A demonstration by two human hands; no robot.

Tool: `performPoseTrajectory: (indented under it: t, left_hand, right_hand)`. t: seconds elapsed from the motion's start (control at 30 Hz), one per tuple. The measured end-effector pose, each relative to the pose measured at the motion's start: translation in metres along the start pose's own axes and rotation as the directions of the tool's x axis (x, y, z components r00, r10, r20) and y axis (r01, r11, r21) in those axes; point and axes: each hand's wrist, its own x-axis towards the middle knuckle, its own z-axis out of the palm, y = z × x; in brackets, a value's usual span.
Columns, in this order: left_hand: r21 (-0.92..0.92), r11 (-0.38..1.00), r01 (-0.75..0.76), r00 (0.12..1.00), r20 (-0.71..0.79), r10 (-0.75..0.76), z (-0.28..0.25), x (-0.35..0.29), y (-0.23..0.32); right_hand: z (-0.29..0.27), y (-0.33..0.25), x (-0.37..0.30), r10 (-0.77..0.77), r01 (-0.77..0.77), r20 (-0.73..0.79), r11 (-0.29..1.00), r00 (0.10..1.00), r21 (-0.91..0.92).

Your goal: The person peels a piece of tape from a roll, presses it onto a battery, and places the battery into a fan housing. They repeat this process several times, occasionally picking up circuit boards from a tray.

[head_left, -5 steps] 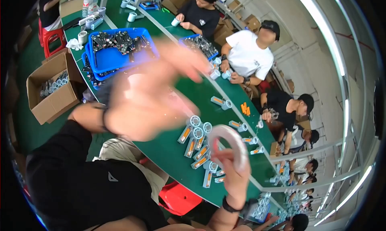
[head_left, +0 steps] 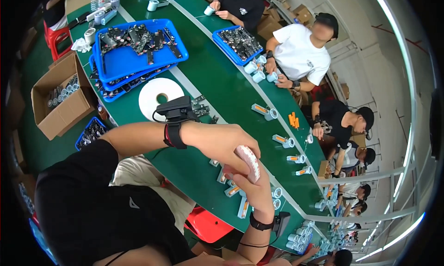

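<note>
My left hand (head_left: pixel 219 141) reaches across from the left, its fingers closed at the upper edge of a pinkish-white tape roll (head_left: pixel 250 165). From below, my right hand (head_left: pixel 259 192) grips the same roll, which is tilted almost edge-on. The two hands meet at it, and some fingertips are hidden. Under and beside them on the green table (head_left: pixel 185 176) lie several pale blue housings (head_left: pixel 243 206) with round ends and orange inserts, partly covered by my hands. A large white disc-shaped roll (head_left: pixel 155 92) lies flat behind my left wrist, next to small dark circuit boards (head_left: pixel 200 108).
Stacked blue trays (head_left: pixel 125 69) of circuit boards stand at the far left, and another blue tray (head_left: pixel 238 43) sits across the table. A cardboard box (head_left: pixel 64 113) of housings is at left. A red stool (head_left: pixel 208 225) is near me. Co-workers (head_left: pixel 303 53) line the far side.
My left hand has come down and right from a blurred sweep over the table to the tape roll. The roll, held in my right hand, has turned from ring-on to nearly edge-on.
</note>
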Motion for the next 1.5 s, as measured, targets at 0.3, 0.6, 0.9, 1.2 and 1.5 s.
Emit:
performPoseTrajectory:
  t: [0.3,0.6,0.9,1.2,1.5]
  left_hand:
    - [0.154,0.972,0.177,0.914,-0.393,-0.105,0.004,0.023,-0.120]
    - [0.108,0.961,0.256,0.953,-0.197,-0.232,-0.028,0.022,-0.132]
    - [-0.013,0.992,0.128,0.992,-0.006,-0.128,-0.029,0.013,-0.151]
    - [0.100,0.965,0.241,0.949,-0.231,-0.213,-0.043,0.015,-0.155]
    - [-0.166,0.918,0.361,0.724,-0.570,-0.388,-0.048,0.015,-0.180]
  right_hand:
    - [-0.001,-0.010,0.125,-0.308,0.059,-0.340,0.811,0.889,-0.581]
    - [0.012,0.004,0.172,-0.546,0.159,-0.207,0.549,0.812,-0.821]
    - [0.005,0.006,0.166,-0.261,0.118,-0.394,0.929,0.881,-0.351]
    - [0.005,0.005,0.204,-0.352,0.165,-0.309,0.851,0.883,-0.498]
    - [-0.013,0.024,0.258,-0.563,0.526,-0.327,0.826,0.759,-0.201]
